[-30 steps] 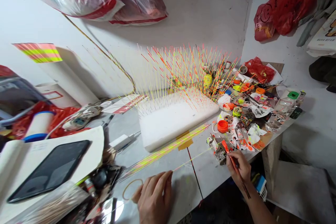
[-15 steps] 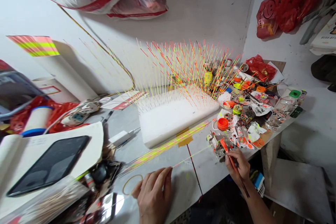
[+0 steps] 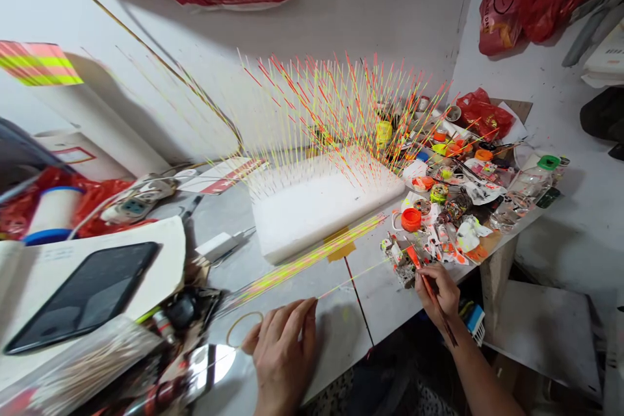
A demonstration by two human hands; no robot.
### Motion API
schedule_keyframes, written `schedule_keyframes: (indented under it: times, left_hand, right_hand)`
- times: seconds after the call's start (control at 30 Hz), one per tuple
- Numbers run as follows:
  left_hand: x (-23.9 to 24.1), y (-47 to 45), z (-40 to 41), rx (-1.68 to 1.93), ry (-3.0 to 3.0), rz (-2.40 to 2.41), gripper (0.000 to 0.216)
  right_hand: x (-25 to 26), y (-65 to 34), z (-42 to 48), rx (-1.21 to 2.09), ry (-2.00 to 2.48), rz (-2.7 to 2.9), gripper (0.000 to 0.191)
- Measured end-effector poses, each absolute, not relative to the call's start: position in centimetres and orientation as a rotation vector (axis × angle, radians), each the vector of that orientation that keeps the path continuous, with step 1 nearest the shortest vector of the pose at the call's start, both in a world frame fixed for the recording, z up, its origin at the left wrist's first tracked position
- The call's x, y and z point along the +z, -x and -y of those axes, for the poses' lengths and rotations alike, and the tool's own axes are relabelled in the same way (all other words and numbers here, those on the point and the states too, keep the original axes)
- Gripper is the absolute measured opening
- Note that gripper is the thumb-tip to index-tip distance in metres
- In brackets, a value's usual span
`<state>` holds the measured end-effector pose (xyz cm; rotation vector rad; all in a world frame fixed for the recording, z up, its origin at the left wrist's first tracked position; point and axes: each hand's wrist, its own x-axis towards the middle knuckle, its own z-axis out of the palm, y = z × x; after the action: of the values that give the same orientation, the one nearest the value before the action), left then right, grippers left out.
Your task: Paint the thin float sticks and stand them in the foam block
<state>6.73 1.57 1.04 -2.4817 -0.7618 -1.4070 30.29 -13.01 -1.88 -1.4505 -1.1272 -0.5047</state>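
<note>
My left hand (image 3: pixel 285 341) is closed at the table's front, pinching the near end of a thin pink-and-yellow stick (image 3: pixel 351 281). That stick runs rightward to a small paint-spattered block (image 3: pixel 400 268). In my right hand (image 3: pixel 441 289) is a paintbrush (image 3: pixel 428 286), its orange end over the block, close to the stick's far end; whether they touch I cannot tell. A row of similar striped sticks (image 3: pixel 312 252) lies on the table, across a piece of brown tape (image 3: pixel 342 251). Behind them a white foam block (image 3: pixel 322 208) holds many upright painted sticks (image 3: pixel 336 110).
Open paint pots, including an orange lid (image 3: pixel 411 219), and stained paper crowd the right side. At left lie a phone (image 3: pixel 82 296) on a notebook, a bag of cotton swabs (image 3: pixel 92 361) and a power strip (image 3: pixel 139 200). A rubber band (image 3: pixel 244 328) lies beside my left hand.
The view has shifted slightly, so the scene sits a little higher and further left. Both hands keep their grips, with the brush still at the block.
</note>
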Motion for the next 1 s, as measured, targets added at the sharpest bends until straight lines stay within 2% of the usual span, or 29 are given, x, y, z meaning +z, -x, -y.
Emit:
schedule_keyframes:
  times: [0.5, 0.77, 1.0]
  left_hand:
    - [1.1, -6.6, -1.2, -1.371, 2.484, 0.812, 0.009]
    - [0.8, -3.4, -1.5, -1.307, 2.422, 0.876, 0.01]
    - [0.8, -3.6, -1.4, -1.294, 2.409, 0.88, 0.008]
  right_hand:
    - [-2.9, -30.4, 14.0, -0.385, 1.449, 0.94, 0.004]
    - [-1.9, -27.7, 13.9, -0.418, 1.343, 1.202, 0.021]
    - [-1.4, -27.2, 12.9, -0.48, 1.353, 1.203, 0.021]
